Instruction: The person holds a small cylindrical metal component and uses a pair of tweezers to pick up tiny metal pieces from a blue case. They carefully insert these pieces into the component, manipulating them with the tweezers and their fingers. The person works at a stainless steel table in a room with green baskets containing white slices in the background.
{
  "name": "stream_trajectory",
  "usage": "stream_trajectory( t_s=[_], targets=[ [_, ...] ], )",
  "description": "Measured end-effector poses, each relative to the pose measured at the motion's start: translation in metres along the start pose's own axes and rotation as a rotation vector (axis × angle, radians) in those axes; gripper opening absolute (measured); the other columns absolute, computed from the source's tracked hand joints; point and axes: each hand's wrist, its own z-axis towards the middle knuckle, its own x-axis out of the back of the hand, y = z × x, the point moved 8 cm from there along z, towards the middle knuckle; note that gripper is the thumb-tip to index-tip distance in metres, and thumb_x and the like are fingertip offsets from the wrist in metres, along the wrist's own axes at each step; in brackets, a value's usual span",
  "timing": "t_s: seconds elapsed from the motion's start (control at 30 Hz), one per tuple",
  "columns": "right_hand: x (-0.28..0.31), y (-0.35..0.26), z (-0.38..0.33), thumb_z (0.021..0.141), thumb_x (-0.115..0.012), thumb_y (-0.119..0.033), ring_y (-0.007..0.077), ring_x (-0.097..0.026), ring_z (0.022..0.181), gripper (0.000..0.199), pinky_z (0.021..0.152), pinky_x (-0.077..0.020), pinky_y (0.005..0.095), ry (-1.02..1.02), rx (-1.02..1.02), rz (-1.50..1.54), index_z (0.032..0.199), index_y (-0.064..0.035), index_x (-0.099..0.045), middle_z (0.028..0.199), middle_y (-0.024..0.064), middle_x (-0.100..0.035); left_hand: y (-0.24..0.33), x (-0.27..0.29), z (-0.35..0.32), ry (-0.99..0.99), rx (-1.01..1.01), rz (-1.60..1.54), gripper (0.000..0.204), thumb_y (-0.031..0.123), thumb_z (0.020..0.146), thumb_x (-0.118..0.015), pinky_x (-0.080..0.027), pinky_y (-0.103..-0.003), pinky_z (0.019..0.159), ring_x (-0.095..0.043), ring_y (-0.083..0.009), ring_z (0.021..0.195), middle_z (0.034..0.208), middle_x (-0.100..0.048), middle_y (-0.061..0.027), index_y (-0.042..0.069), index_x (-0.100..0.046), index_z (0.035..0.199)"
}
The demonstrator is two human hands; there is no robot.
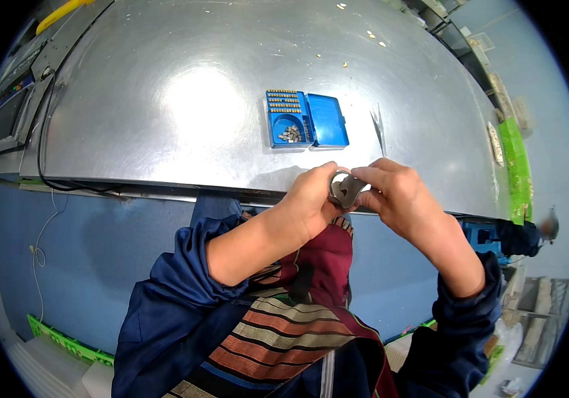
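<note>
Close to the table's front edge, my left hand (pixel 312 200) is closed round the left side of a shiny, rounded metal part (pixel 347 189) with dark openings in its face. From the other side my right hand (pixel 400 194) grips the same part between thumb and fingers. Its exact kind is not clear, and the fingers cover its sides. Beyond the hands lies an opened blue plastic case (pixel 328 121). Rows of small brass-coloured pieces (pixel 284 100) fill its upper left, and a round well below holds loose silvery metal bits (pixel 290 134).
Metal tweezers (pixel 378 130) lie right of the case on the steel table (pixel 151 146). Pale crumbs (pixel 372 35) dot its far side. A black cable (pixel 44 142) hangs at the left edge, and a bright green strip (pixel 515 172) borders the right. Another person (pixel 522 237) is at far right.
</note>
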Motion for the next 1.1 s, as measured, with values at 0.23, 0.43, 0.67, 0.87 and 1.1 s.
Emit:
stream_trajectory(
  t_s=[0.23, 0.43, 0.67, 0.87, 1.1],
  targets=[
    [0.004, -0.022, -0.006, 0.066, -0.065, 0.001, 0.0233, -0.054, 0.073, 0.024, 0.062, -0.0467, 0.0318, 0.168, 0.275, -0.306, 0.090, -0.0032, -0.064, 0.077, 0.0081, -0.055, -0.001, 0.005, 0.002, 0.062, 0.045, -0.003, 0.027, 0.018, 0.094, -0.034, -0.052, -0.032, 0.069, -0.059, -0.0200, 0.077, 0.091, -0.058, -0.0104, -0.001, -0.053, 0.097],
    [0.010, -0.015, -0.010, 0.068, -0.065, -0.001, 0.0224, -0.053, 0.063, 0.007, 0.054, -0.0446, 0.0327, 0.397, 0.165, -0.176, 0.075, -0.0038, -0.064, 0.063, 0.0050, -0.051, 0.001, 0.006, 0.002, 0.077, 0.017, 0.000, 0.026, 0.018, 0.095, -0.032, -0.052, -0.034, 0.071, -0.058, -0.0193, 0.082, 0.093, -0.058, -0.0103, 0.000, -0.051, 0.099],
    [0.003, 0.011, -0.005, 0.072, -0.059, -0.005, 0.0291, -0.058, 0.055, 0.018, 0.052, -0.0465, 0.0364, 0.268, -0.226, -0.004, 0.087, 0.0026, -0.062, 0.061, 0.0125, -0.058, -0.004, 0.001, 0.000, 0.121, 0.038, 0.018, 0.025, 0.018, 0.095, -0.032, -0.050, -0.036, 0.075, -0.058, -0.0194, 0.083, 0.093, -0.058, -0.0106, 0.002, -0.050, 0.098],
    [0.001, 0.024, -0.003, 0.073, -0.057, -0.006, 0.0202, -0.059, 0.053, 0.031, 0.054, -0.0472, 0.0313, 0.149, -0.460, 0.264, 0.100, 0.0088, -0.057, 0.059, 0.0133, -0.059, -0.001, 0.001, 0.000, 0.109, 0.025, 0.096, 0.029, 0.019, 0.095, -0.027, -0.049, -0.039, 0.078, -0.058, -0.0208, 0.087, 0.098, -0.057, -0.0118, -0.001, -0.047, 0.103],
    [-0.009, 0.024, -0.005, 0.074, -0.058, -0.004, 0.0081, -0.047, 0.051, 0.025, 0.047, -0.0388, 0.0251, 0.168, -0.446, 0.331, 0.096, 0.0078, -0.061, 0.055, 0.0044, -0.053, -0.002, -0.001, 0.002, 0.049, 0.010, 0.052, 0.031, 0.020, 0.095, -0.028, -0.049, -0.039, 0.079, -0.058, -0.0213, 0.089, 0.099, -0.056, -0.0122, -0.002, -0.046, 0.106]
  ],
)
